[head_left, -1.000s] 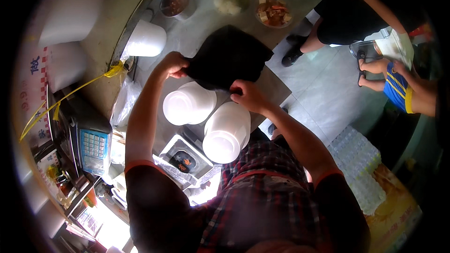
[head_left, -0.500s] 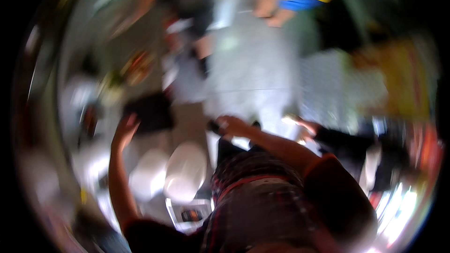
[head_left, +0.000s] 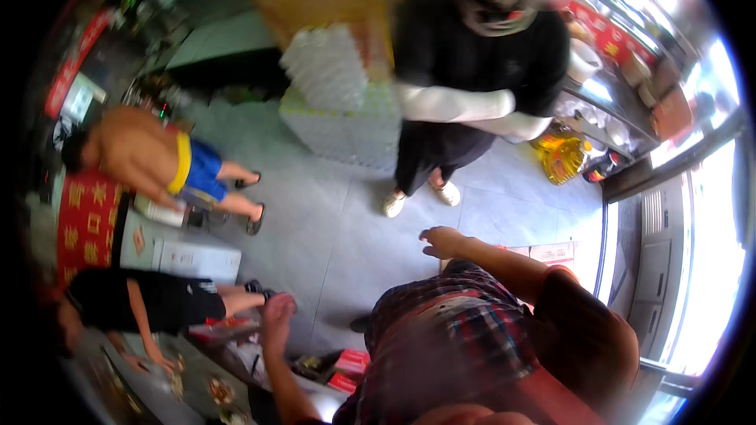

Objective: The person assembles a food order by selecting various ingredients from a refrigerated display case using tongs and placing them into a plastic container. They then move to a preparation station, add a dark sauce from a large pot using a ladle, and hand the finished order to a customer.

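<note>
Head view, wearer turned toward the open floor. Both hands are empty.

Right hand (head_left: 442, 242), just right of frame centre: raised over the grey tiled floor (head_left: 331, 220), fingers (head_left: 429, 252) loosely spread and released, grasping nothing. The forearm runs back to the lower right, above a plaid shirt (head_left: 449, 338) that fills the bottom centre.

Left hand (head_left: 277, 316), lower left of centre: held up in the air, fingers relaxed and open, nothing in them. Nearest things are the red and white cartons (head_left: 342, 370) just below and to its right, apart from the fingers, and the edge of a table (head_left: 169, 382) at the lower left, which carries small dishes of food; the hand touches neither.

Surroundings: a person in a black top with white sleeves (head_left: 472, 102) stands at upper centre, arms folded, pale shoes on the floor. Behind them, a stack of clear egg trays (head_left: 335, 90). A shirtless person in blue shorts (head_left: 153, 161) bends over at the left. Another person in black (head_left: 130, 303) sits lower left beside the table. A yellow oil bottle (head_left: 561, 159) stands at the right near a counter with pots. Bright window at the far right edge.
</note>
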